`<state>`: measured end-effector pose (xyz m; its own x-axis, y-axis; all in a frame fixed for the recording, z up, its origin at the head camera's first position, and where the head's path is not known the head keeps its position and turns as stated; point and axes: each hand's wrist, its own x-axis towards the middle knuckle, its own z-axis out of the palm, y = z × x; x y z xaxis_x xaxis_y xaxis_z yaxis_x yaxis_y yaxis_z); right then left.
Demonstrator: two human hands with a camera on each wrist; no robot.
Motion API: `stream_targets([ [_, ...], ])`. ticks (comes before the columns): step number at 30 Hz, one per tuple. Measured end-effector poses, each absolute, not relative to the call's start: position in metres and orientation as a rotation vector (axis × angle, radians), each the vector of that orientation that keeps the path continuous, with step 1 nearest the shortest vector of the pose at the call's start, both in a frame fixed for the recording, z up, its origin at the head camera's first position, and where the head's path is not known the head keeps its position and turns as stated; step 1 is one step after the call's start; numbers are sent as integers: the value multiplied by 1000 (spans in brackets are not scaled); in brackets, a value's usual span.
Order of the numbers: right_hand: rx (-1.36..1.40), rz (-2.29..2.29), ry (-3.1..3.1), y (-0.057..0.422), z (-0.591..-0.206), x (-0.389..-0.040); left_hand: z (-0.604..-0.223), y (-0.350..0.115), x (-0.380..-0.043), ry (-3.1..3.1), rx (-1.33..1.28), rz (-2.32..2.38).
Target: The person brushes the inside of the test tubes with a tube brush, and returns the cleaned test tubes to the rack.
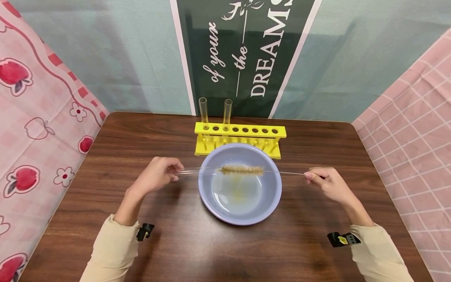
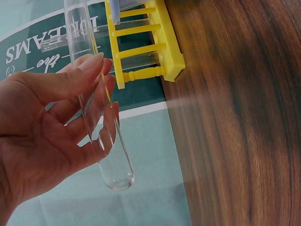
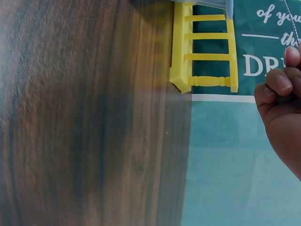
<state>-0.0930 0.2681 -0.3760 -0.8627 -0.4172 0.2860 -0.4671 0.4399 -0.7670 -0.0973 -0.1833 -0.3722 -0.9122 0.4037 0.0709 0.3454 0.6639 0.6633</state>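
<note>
My left hand grips a clear glass test tube near its rounded closed end. The tube lies roughly level, its other end reaching over the left rim of a lavender basin. My right hand pinches the thin wire handle of a test tube brush. The brush's tan bristles hang over the basin, in line with the tube. Whether the bristle tip is inside the tube mouth, I cannot tell. Pale liquid with a yellowish streak lies in the basin. Bristles are out of sight in both wrist views.
Behind the basin stands a yellow test tube rack, with two clear test tubes upright in its left part. All rest on a dark wooden table. Fabric hangs at the back and both sides.
</note>
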Motion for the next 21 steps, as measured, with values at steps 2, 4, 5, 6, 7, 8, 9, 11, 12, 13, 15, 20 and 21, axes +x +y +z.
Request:
stream_targets([
  [2, 803, 1423, -2644, 267, -378, -93, -372, -183, -97, 2796, 628, 1095],
  [4, 801, 1427, -2666, 267, -380, -93, -372, -182, -97, 2804, 634, 1097],
  [5, 803, 1426, -2672, 267, -380, -93, -372, -181, -97, 2809, 639, 1095],
  [6, 809, 1425, -2674, 267, -381, -93, -372, -181, -96, 2815, 650, 1092],
  [7, 814, 1426, -2672, 267, -381, -93, -372, -180, -96, 2818, 660, 1087],
  [8, 820, 1433, -2665, 267, -381, -93, -372, -179, -96, 2823, 668, 1079],
  [9, 830, 1434, -2659, 266, -380, -93, -371, -178, -96, 2824, 681, 1075],
  [11, 860, 1431, -2652, 264, -379, -93, -371, -175, -96, 2816, 709, 1070],
  [12, 873, 1430, -2651, 262, -378, -93, -371, -173, -96, 2811, 725, 1064],
  [13, 885, 1422, -2653, 259, -378, -94, -371, -170, -97, 2809, 736, 1058],
  [15, 899, 1409, -2662, 255, -377, -94, -370, -164, -98, 2811, 748, 1046],
  [20, 871, 1393, -2680, 245, -374, -93, -368, -151, -100, 2830, 734, 992],
  [21, 865, 1392, -2685, 243, -374, -92, -368, -149, -100, 2828, 741, 984],
])
